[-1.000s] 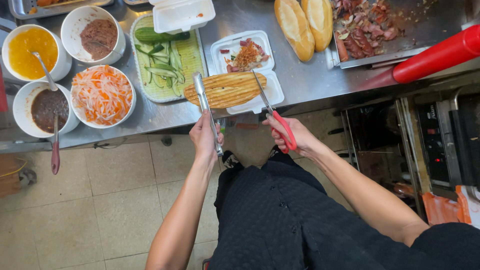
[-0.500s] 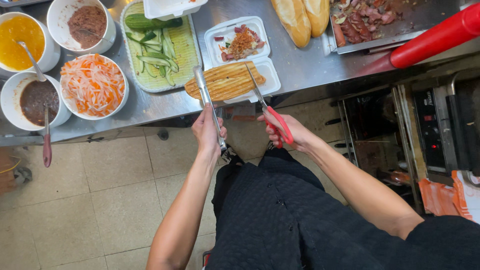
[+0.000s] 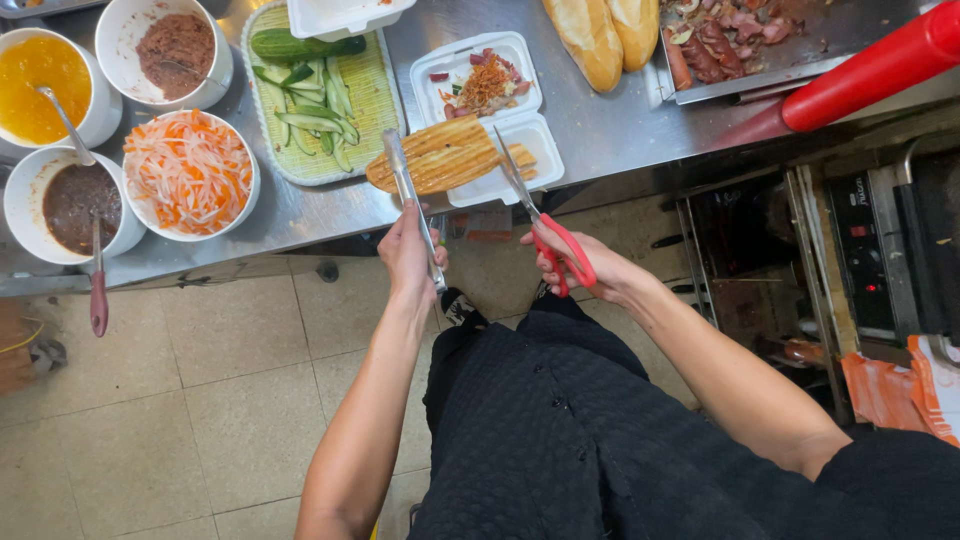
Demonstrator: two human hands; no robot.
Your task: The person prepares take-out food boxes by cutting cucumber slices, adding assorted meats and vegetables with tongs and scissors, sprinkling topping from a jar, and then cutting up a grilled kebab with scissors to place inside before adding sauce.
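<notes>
A flat, toasted, ridged baguette (image 3: pixel 445 155) lies over the near half of an open white foam box (image 3: pixel 520 165) on the steel counter (image 3: pixel 600 130). My left hand (image 3: pixel 408 252) grips metal tongs (image 3: pixel 410 200) that clamp the bread's left end. In my right hand (image 3: pixel 585 268) are red-handled scissors (image 3: pixel 540 215), blades reaching into the bread's right end. The box's far half (image 3: pixel 478 82) holds shredded filling and meat bits.
A green tray of cucumber (image 3: pixel 310 100), a bowl of pickled carrot and radish (image 3: pixel 188 172), brown sauce (image 3: pixel 72 200), yellow sauce (image 3: pixel 40 75) and pâté (image 3: pixel 172 45) bowls stand left. Two baguettes (image 3: pixel 600 35), a meat tray (image 3: pixel 740 40) and a red bar (image 3: pixel 860 75) lie right.
The view has shifted slightly, so the counter sits higher in frame. The scissors have moved further into the bread's right end; the tongs still hold the left end.
</notes>
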